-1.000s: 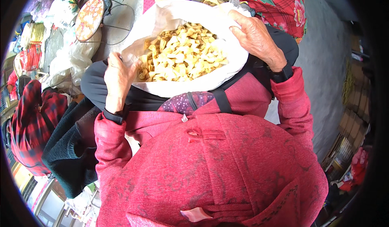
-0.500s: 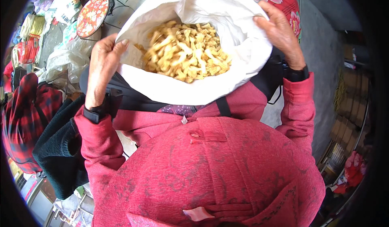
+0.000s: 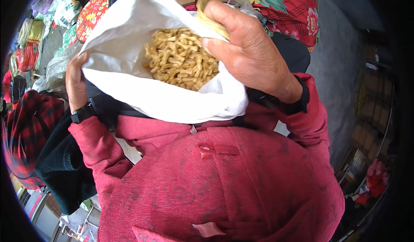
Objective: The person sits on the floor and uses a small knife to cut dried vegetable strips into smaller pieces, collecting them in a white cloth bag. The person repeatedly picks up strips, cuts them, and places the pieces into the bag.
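Note:
A white cloth sack (image 3: pixel 164 101) is held open over my lap, with a heap of pale-brown dried pieces (image 3: pixel 181 58) inside. My left hand (image 3: pixel 76 78) is closed on the sack's left rim. My right hand (image 3: pixel 248 54) is raised near the camera at the sack's right side, closed on a blurred yellowish thing (image 3: pixel 206 13) that I cannot make out, its thumb at the sack's rim.
A round floral-topped stool (image 3: pixel 90 15), plastic bags (image 3: pixel 67 9) and a red-black plaid cloth (image 3: pixel 30 138) lie to the left. A red floral cloth (image 3: pixel 297 17) is beyond the sack. Cardboard (image 3: pixel 358 125) lines the right edge.
The sack has shifted left and tilted, its left rim lifted. My left hand has moved left. My right hand has come closer and leftward, and a yellowish thing now shows in it.

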The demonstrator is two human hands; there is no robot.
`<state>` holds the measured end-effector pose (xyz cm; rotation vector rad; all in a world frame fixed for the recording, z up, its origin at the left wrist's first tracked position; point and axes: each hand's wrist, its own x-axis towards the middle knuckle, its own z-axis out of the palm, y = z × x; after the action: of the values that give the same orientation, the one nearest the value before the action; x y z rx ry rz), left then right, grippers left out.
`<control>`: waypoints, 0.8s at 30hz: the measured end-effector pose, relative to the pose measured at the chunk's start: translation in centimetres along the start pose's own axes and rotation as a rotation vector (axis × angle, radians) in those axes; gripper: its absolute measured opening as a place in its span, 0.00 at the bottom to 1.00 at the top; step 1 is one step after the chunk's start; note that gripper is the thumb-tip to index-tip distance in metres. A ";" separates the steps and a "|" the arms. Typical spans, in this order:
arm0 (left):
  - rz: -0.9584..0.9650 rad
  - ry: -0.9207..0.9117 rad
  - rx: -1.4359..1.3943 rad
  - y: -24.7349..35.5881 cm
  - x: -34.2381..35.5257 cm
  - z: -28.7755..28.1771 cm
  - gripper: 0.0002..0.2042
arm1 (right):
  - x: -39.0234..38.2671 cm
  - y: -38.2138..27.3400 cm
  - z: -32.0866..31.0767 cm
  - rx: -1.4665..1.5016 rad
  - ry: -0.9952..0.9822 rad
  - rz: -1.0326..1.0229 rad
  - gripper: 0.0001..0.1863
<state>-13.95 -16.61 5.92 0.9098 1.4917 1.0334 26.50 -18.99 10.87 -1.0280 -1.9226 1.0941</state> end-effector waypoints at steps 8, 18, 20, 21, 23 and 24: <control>0.225 -0.195 0.261 1.9 -6.3 13.2 0.09 | -2.3 4.7 -10.8 0.222 0.431 0.287 0.17; 0.369 -0.064 0.242 3.1 -5.8 6.8 0.12 | -1.2 1.7 -4.8 0.397 0.304 0.146 0.17; 0.209 -0.111 0.271 2.4 -4.6 7.8 0.12 | -1.4 3.1 -6.2 0.435 0.316 0.152 0.16; 0.238 -0.152 0.311 2.3 -4.2 8.2 0.13 | -1.6 3.6 -6.8 0.438 0.329 0.174 0.16; 0.204 -0.118 0.291 2.3 -3.8 8.9 0.14 | -1.8 4.3 -7.3 0.444 0.339 0.195 0.15; 0.203 -0.117 0.308 2.5 -3.8 8.9 0.14 | -1.8 4.3 -7.1 0.447 0.337 0.191 0.16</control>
<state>-4.48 -18.07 8.92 1.3400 1.5063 0.8893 34.60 -16.68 9.61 -1.0705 -1.2597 1.2883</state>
